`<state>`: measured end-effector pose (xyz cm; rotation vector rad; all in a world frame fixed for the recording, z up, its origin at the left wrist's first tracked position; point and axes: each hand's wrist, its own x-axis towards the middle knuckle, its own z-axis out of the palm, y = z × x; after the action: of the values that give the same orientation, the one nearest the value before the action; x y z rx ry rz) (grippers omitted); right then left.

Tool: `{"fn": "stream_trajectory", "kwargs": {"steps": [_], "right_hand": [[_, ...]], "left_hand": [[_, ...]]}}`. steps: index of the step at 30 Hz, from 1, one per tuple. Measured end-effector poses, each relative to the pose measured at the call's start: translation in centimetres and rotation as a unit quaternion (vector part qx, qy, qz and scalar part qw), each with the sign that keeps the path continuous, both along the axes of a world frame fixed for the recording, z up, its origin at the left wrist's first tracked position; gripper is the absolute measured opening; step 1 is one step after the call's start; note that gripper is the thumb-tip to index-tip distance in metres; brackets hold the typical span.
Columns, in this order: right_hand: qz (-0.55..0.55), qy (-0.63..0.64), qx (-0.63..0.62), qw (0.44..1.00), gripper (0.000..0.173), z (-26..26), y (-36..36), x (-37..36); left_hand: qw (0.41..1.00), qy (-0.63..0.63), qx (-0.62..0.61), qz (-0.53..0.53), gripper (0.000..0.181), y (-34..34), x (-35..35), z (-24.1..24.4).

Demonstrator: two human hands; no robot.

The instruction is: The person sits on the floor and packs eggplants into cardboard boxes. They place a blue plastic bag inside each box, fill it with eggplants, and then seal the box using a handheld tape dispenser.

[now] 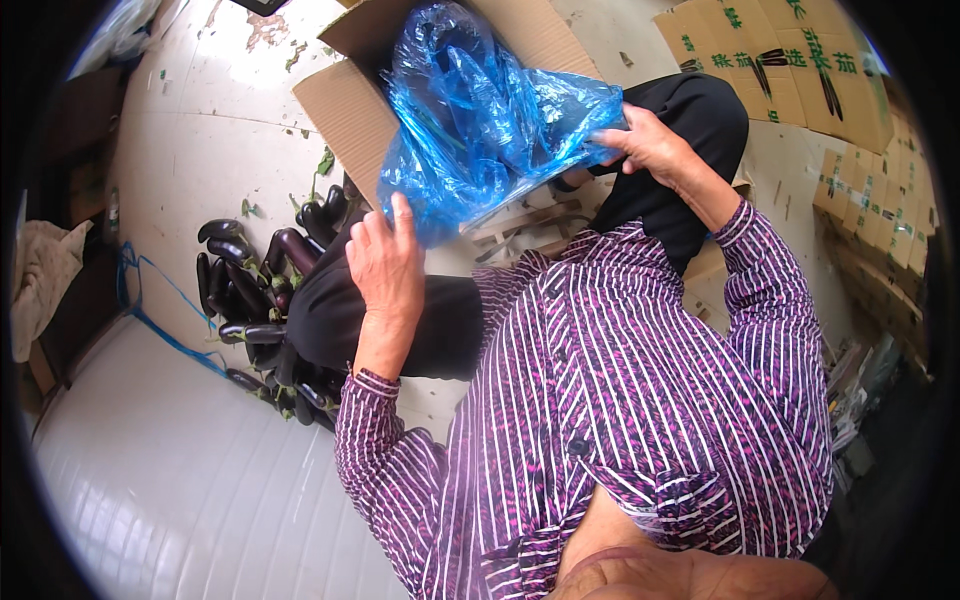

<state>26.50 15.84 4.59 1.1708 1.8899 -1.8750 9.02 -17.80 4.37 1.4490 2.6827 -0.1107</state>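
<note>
An open cardboard box stands before my knees, its flaps spread outward. A blue plastic bag lines it and spills over the near edge. My right hand pinches the bag's right corner between thumb and fingers. At the bag's near left edge, my left hand has its index finger stretched out against the film; whether it grips any film cannot be told. The bag hides most of the box's inside.
A heap of dark purple eggplants lies on the floor by my left knee. Blue strapping curls left of it. Flat printed cardboard lies at the upper right, above stacked cartons. A low wooden stool or frame sits between my legs.
</note>
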Motion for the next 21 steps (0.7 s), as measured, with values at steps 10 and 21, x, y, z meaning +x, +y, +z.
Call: {"fn": "stream_trajectory", "kwargs": {"steps": [10,21], "right_hand": [[0.149,-0.010,-0.169,0.974,0.025,2.7,-0.5,2.2],[0.249,0.258,0.073,0.931,0.055,1.0,-1.2,-13.2]], "left_hand": [[0.879,-0.433,0.171,0.101,0.011,0.0,-0.2,-0.9],[0.588,-0.708,0.312,0.235,0.024,6.1,-8.2,0.8]]}}
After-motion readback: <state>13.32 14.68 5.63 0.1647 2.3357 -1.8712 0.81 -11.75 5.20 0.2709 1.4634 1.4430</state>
